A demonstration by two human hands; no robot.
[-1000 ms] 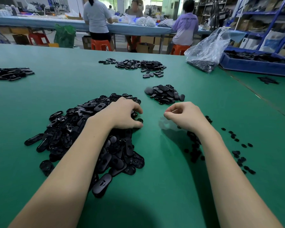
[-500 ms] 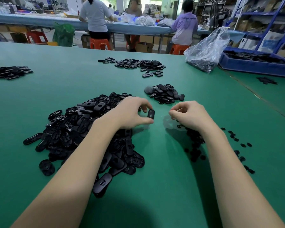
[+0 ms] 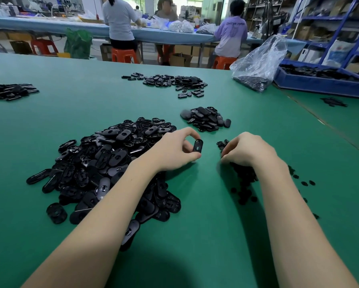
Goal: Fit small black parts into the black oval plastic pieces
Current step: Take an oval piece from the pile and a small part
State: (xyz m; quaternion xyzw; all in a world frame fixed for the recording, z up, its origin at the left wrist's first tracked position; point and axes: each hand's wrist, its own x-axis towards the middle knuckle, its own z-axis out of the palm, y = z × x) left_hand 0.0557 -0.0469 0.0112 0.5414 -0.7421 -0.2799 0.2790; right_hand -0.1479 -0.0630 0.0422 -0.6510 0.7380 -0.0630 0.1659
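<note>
The left forearm crossed over the big pile of oval pieces (image 3: 103, 163) and hid its near right part; a few ovals showed from under the arm. Just right of that pile, the left hand (image 3: 174, 151) pinched one black oval piece (image 3: 198, 145) upright between curled forefinger on top and thumb below, lifted clear of the green table (image 3: 195, 235). Beyond the held piece lay a smaller heap of ovals (image 3: 205, 119). Right of the held piece, apart from it, the right hand (image 3: 247, 149) was curled knuckles-up, fingertips down at the heap of small black parts (image 3: 244, 179); the hand covered much of that heap, and whether the fingers held a part could not be made out. Loose small parts lay scattered further right, partly hidden by the right forearm.
</note>
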